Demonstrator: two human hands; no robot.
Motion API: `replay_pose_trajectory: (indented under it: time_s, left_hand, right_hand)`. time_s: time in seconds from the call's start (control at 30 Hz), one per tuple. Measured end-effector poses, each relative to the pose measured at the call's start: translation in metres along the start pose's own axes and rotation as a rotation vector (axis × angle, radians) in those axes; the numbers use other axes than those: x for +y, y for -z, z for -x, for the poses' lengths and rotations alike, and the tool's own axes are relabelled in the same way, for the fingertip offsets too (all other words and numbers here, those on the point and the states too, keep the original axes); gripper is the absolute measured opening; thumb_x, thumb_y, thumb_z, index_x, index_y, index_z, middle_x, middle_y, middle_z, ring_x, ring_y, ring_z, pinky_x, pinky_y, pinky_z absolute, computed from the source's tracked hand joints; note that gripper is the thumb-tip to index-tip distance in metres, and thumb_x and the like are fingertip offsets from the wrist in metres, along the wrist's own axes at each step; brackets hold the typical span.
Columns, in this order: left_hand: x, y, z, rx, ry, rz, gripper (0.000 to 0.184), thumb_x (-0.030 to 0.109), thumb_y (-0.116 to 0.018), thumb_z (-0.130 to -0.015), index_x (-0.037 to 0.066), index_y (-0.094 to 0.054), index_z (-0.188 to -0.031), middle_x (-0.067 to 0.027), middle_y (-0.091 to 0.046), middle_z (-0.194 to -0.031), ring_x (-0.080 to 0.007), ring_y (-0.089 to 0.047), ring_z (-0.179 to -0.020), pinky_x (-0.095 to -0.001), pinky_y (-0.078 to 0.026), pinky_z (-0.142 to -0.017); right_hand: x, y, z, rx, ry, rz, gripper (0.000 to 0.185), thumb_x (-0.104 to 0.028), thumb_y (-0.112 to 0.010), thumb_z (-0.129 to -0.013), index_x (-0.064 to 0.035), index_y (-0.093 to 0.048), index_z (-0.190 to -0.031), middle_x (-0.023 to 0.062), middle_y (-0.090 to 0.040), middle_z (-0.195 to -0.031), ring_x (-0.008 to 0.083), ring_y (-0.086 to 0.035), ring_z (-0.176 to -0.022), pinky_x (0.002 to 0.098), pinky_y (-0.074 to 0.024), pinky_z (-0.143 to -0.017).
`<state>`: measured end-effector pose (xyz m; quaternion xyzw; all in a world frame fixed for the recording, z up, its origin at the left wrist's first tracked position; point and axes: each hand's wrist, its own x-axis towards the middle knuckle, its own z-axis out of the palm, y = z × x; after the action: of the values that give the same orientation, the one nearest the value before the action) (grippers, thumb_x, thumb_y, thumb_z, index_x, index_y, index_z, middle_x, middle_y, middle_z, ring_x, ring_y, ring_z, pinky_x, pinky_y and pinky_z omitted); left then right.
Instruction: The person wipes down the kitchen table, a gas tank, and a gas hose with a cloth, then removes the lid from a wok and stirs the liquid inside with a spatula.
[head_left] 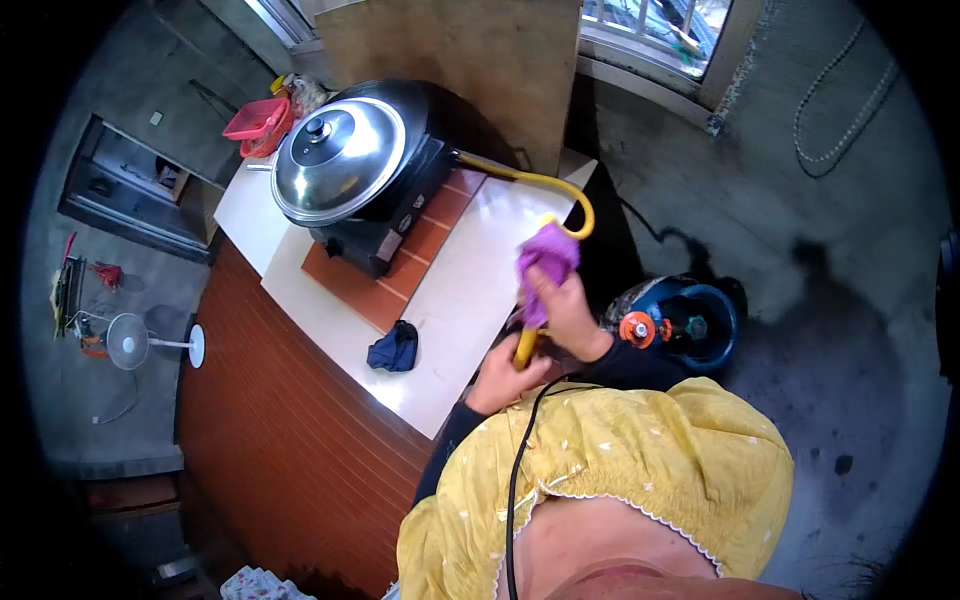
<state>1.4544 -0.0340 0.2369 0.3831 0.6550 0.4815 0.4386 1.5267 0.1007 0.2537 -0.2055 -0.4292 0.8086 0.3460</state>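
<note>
A yellow hose (583, 204) runs from the black gas stove (372, 232) and curves down over the white tabletop's right edge. My right hand (566, 308) is closed round a purple cloth (548, 256), which is wrapped about the hose. Lower down, my left hand (503, 374) grips the yellow hose near its lower visible stretch. On the stove sits a wok with a shiny domed lid (340, 160). A dark blue cloth (393, 347) lies crumpled on the white tabletop (462, 290), left of my hands.
A blue gas cylinder (728, 330) with an orange regulator (637, 329) stands on the floor at the right. Pink baskets (260, 122) are behind the stove. A wooden board (450, 70) leans by the window. A white fan (128, 342) stands at the far left.
</note>
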Motion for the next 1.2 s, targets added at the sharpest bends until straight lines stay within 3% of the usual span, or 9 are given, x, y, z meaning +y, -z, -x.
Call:
replay_pose_trajectory:
  time_s: [0.17, 0.23, 0.27, 0.37, 0.5, 0.83, 0.9, 1.0, 1.2]
  left_hand:
    - [0.001, -0.001, 0.005, 0.115, -0.119, -0.003, 0.020, 0.014, -0.062, -0.084, -0.003, -0.057, -0.093, 0.0025, -0.054, -0.075, -0.0073, -0.046, -0.065, -0.0233, -0.042, -0.060]
    - [-0.019, 0.008, 0.029, 0.039, -0.019, -0.243, 0.025, 0.021, -0.064, -0.082, -0.002, -0.055, -0.078, -0.0011, -0.048, -0.061, -0.0088, -0.042, -0.058, -0.0264, -0.039, -0.052]
    - [-0.028, 0.010, 0.048, 0.033, -0.056, -0.268, 0.030, 0.026, -0.067, -0.080, -0.001, -0.053, -0.076, -0.0167, -0.048, -0.059, -0.0244, -0.047, -0.050, -0.0343, -0.040, -0.049]
    - [-0.098, 0.034, 0.093, -0.010, -0.026, -0.291, 0.029, 0.027, -0.065, -0.081, -0.001, -0.057, -0.086, -0.0132, -0.056, -0.067, -0.0184, -0.053, -0.058, -0.0312, -0.044, -0.055]
    - [-0.140, 0.062, 0.110, -0.017, 0.305, -0.146, 0.031, 0.026, -0.067, -0.079, -0.001, -0.059, -0.091, -0.0064, -0.059, -0.069, -0.0124, -0.052, -0.063, -0.0296, -0.045, -0.060]
    - [-0.073, 0.017, -0.013, 0.263, -0.186, 0.273, 0.015, 0.015, -0.057, -0.087, 0.001, -0.059, -0.092, 0.0008, -0.055, -0.074, -0.0099, -0.050, -0.064, -0.0257, -0.044, -0.060]
    - [-0.078, 0.020, -0.015, 0.227, -0.044, 0.317, 0.015, 0.014, -0.053, -0.088, 0.000, -0.059, -0.092, 0.0009, -0.055, -0.070, -0.0107, -0.051, -0.065, -0.0267, -0.045, -0.061]
    - [-0.078, 0.017, -0.018, 0.204, -0.111, 0.218, 0.015, 0.017, -0.053, -0.089, 0.003, -0.057, -0.085, 0.0027, -0.051, -0.062, -0.0048, -0.046, -0.054, -0.0211, -0.037, -0.048]
    - [-0.041, 0.005, 0.024, -0.054, 0.163, 0.649, 0.015, 0.019, -0.054, -0.090, 0.011, -0.044, -0.082, 0.0059, -0.035, -0.056, -0.0036, -0.030, -0.042, -0.0197, -0.025, -0.038]
  right_hand:
    - [0.023, 0.002, -0.001, -0.002, -0.124, -0.089, 0.019, -0.024, -0.055, -0.090, -0.0057, -0.055, -0.097, -0.0035, -0.053, -0.079, 0.0049, -0.050, -0.069, 0.0221, -0.0425, -0.063]
    - [0.015, 0.027, -0.038, 0.204, -0.059, -0.324, 0.017, -0.025, -0.054, -0.089, -0.0083, -0.053, -0.086, 0.0002, -0.051, -0.069, 0.0118, -0.050, -0.059, 0.0256, -0.0429, -0.056]
    - [0.020, 0.058, -0.069, 0.321, 0.010, -0.450, 0.016, -0.024, -0.054, -0.089, -0.0091, -0.053, -0.084, 0.0006, -0.051, -0.068, 0.0121, -0.050, -0.059, 0.0262, -0.0434, -0.055]
    - [0.028, 0.144, -0.115, 0.337, 0.087, -0.533, 0.015, -0.023, -0.058, -0.087, -0.0081, -0.053, -0.087, 0.0016, -0.052, -0.069, 0.0132, -0.054, -0.064, 0.0300, -0.0476, -0.061]
    - [-0.002, 0.071, -0.083, 0.098, 0.128, -0.182, 0.017, -0.021, -0.058, -0.088, -0.0058, -0.055, -0.096, 0.0005, -0.053, -0.075, 0.0116, -0.052, -0.066, 0.0261, -0.0444, -0.059]
    - [0.063, -0.024, -0.006, -0.018, -0.059, 0.234, 0.030, -0.023, -0.057, -0.088, 0.0000, -0.052, -0.106, 0.0040, -0.060, -0.088, 0.0133, -0.057, -0.082, 0.0267, -0.0450, -0.075]
    - [0.075, -0.041, 0.024, 0.002, 0.349, 0.512, 0.036, -0.017, -0.060, -0.086, 0.0014, -0.048, -0.114, 0.0051, -0.060, -0.097, 0.0147, -0.057, -0.090, 0.0266, -0.0436, -0.082]
    - [0.063, -0.030, 0.019, -0.061, 0.249, 0.513, 0.037, -0.012, -0.061, -0.084, 0.0004, -0.047, -0.116, 0.0042, -0.058, -0.101, 0.0145, -0.055, -0.094, 0.0276, -0.0425, -0.086]
    - [0.007, 0.016, -0.114, 0.290, 0.163, -0.055, 0.020, -0.022, -0.052, -0.090, -0.0026, -0.055, -0.085, 0.0001, -0.052, -0.068, 0.0101, -0.050, -0.055, 0.0252, -0.0426, -0.051]
